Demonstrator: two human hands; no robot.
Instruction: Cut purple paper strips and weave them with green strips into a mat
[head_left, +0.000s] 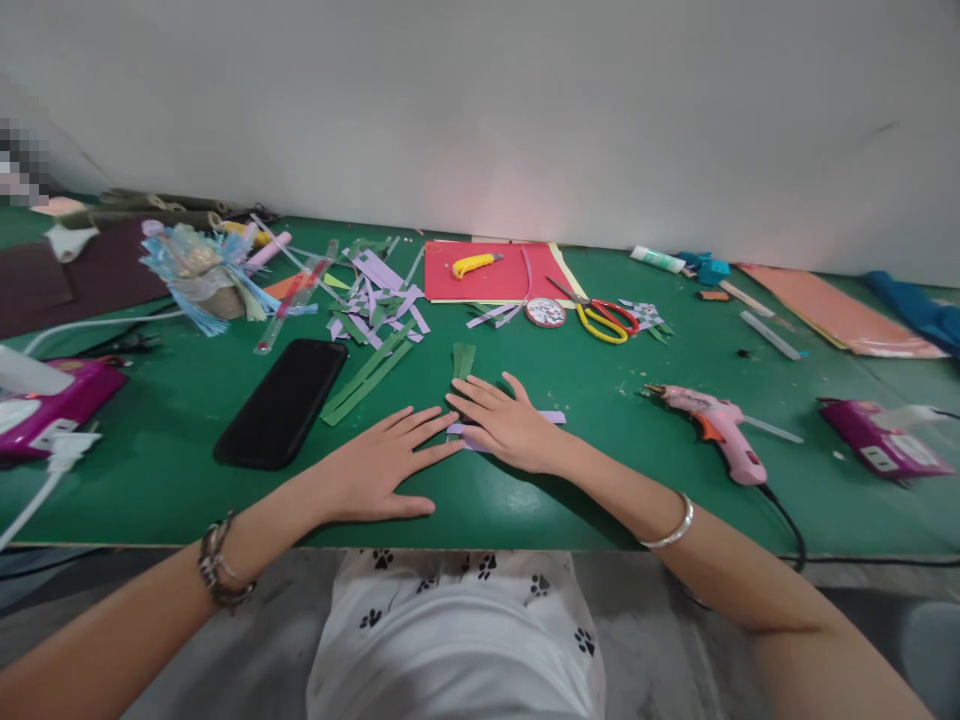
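Note:
My left hand (379, 465) lies flat on the green table, fingers spread, its fingertips by the paper strips in front of me. Over those strips rests my right hand (506, 425), palm down with fingers stretched out. A purple paper strip (553, 417) sticks out to the right from beneath it, and green paper strips (463, 360) reach out beyond its fingertips. How the strips cross under the hand is hidden. Left of them lie two longer green strips (367, 380) beside a black phone (281, 405).
Behind are a pile of purple and green strips (379, 300), red paper (450, 285) with a yellow cutter (475, 265), scissors (604, 318) and a round tin (545, 312). A pink glue gun (712, 425) lies right; purple power strips (885, 437) sit at both sides.

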